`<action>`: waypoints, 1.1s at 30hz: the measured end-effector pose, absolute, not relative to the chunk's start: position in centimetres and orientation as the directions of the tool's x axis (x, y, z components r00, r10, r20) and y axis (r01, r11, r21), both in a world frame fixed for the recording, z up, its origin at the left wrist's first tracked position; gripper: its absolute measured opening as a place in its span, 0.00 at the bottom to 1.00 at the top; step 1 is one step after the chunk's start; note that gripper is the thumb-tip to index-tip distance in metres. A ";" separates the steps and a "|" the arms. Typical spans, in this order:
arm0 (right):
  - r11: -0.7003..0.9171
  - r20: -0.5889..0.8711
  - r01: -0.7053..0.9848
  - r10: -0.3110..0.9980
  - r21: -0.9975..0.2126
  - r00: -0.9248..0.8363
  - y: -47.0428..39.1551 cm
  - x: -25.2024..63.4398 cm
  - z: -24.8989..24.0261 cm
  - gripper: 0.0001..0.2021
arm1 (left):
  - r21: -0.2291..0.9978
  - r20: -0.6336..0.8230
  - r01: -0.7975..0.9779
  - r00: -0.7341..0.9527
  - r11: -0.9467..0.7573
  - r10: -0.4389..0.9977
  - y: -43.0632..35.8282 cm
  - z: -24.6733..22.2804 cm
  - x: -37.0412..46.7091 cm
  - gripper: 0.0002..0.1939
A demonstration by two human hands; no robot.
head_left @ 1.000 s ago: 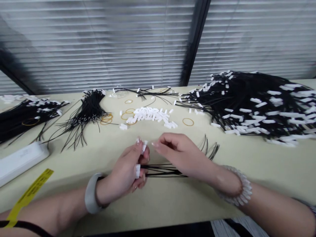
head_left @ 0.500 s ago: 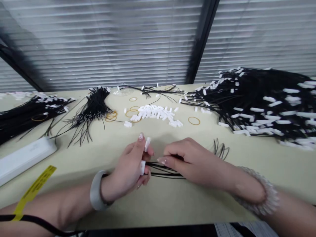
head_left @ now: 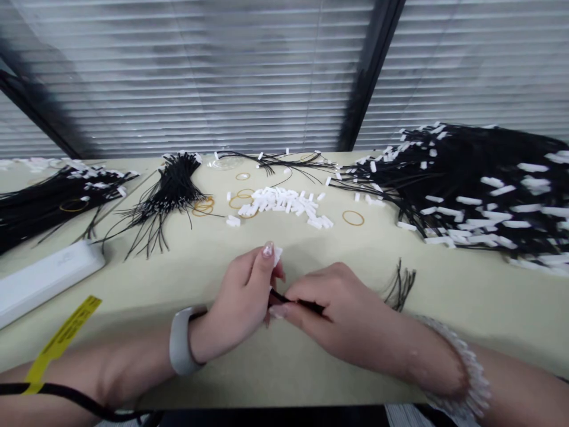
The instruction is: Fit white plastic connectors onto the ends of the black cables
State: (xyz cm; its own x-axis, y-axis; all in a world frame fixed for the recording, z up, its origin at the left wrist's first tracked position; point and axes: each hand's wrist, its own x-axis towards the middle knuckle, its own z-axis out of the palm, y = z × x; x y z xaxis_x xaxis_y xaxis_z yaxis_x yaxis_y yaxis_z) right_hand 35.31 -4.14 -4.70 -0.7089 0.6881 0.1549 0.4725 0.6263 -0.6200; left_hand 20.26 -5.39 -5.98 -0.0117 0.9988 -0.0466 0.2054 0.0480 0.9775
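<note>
On the near side of the heap of white connectors (head_left: pixel 282 200), seen from the head camera, it's all happening over the pale tabletop (head_left: pixel 284 385); the left hand (head_left: pixel 242 287) has its thumb pressed down on a small white piece (head_left: pixel 278 255), fingers curled in behind, no slack in that pinch; just beside it comes the right hand (head_left: pixel 342 311), thumb and fingers closed around a bundle of black wires (head_left: pixel 279 296), the strands gathered tight; the bundle runs from the left palm into the right fist, on the side of the heap nearest the wearer, and how the left fingers meet it is hidden; out past the right hand, nearer than the heap and to its right, fan the loose wire ends (head_left: pixel 402 287).

Now around the heap itself; to its right, one rubber band (head_left: pixel 353 225) lies flat, and beyond that spreads a great pile of white-tipped black wires (head_left: pixel 471 178); left of the heap, a tangle of yellowish bands (head_left: pixel 203 207), then a gathered bunch of wires (head_left: pixel 178 181), then another dark pile (head_left: pixel 35 207); behind the heap, a few scattered wires (head_left: pixel 275 160); nearer than the heap and far left, a long white block (head_left: pixel 48 276).
</note>
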 end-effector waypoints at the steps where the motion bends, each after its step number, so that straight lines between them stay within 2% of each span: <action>1: 0.589 0.124 0.466 0.697 -0.660 -0.706 -4.1 35.4 -4.6 0.17 | 0.977 -0.048 0.205 -0.025 0.052 0.999 -5.3 -6.0 20.2 0.22; 4: 0.470 0.017 0.486 0.731 -0.736 -0.682 -3.7 35.7 -4.2 0.19 | 0.984 -0.108 0.136 -0.064 0.116 0.992 -5.1 -6.3 20.2 0.22; 9: 0.379 -0.106 0.467 0.675 -0.799 -0.730 -3.4 35.9 -4.0 0.16 | 0.988 -0.139 0.070 -0.026 0.141 0.990 -5.1 -6.6 20.1 0.23; 14: 0.223 -0.201 0.458 0.677 -0.861 -0.708 -3.4 35.9 -4.1 0.16 | 0.985 -0.172 0.014 -0.016 0.173 0.985 -5.3 -6.7 20.2 0.23; 16: 0.243 -0.193 0.473 0.688 -0.847 -0.700 -3.4 35.9 -4.1 0.16 | 0.985 -0.174 -0.009 -0.004 0.174 0.985 -5.3 -6.8 20.1 0.23; 21: 0.501 -0.034 0.499 0.681 -0.707 -0.732 -3.6 36.0 -3.8 0.10 | 0.985 -0.170 0.020 0.019 0.170 0.985 -5.3 -6.8 20.1 0.23; 23: 0.526 0.047 0.473 0.701 -0.707 -0.711 -3.7 36.0 -3.5 0.06 | 0.985 -0.165 0.050 0.003 0.165 0.986 -5.3 -6.7 20.1 0.23; 25: 0.510 0.071 0.471 0.729 -0.720 -0.681 -3.8 36.0 -3.4 0.08 | 0.985 -0.158 0.069 -0.009 0.159 0.987 -5.3 -6.7 20.1 0.23; 28: 0.501 -0.005 0.490 0.695 -0.713 -0.719 -3.9 35.9 -3.4 0.16 | 0.987 -0.145 0.074 0.001 0.144 0.989 -5.4 -6.7 20.1 0.22; 30: 0.467 -0.068 0.473 0.654 -0.747 -0.753 -3.9 35.8 -3.5 0.16 | 0.987 -0.134 0.092 0.020 0.132 0.991 -5.5 -6.6 20.2 0.22; 33: 0.266 -0.174 0.431 0.644 -0.862 -0.745 -3.8 35.7 -3.7 0.17 | 0.983 -0.136 0.127 0.025 0.131 0.990 -5.6 -6.6 20.2 0.22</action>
State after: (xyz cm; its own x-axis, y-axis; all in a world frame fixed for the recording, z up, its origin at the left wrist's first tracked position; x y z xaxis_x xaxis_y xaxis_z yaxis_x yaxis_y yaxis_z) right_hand 35.70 -3.77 -3.70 -0.7451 0.6438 -0.1744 0.4313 0.2657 -0.8622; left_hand 20.18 -5.55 -6.56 0.0248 0.9904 -0.1356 0.1270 0.1315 0.9831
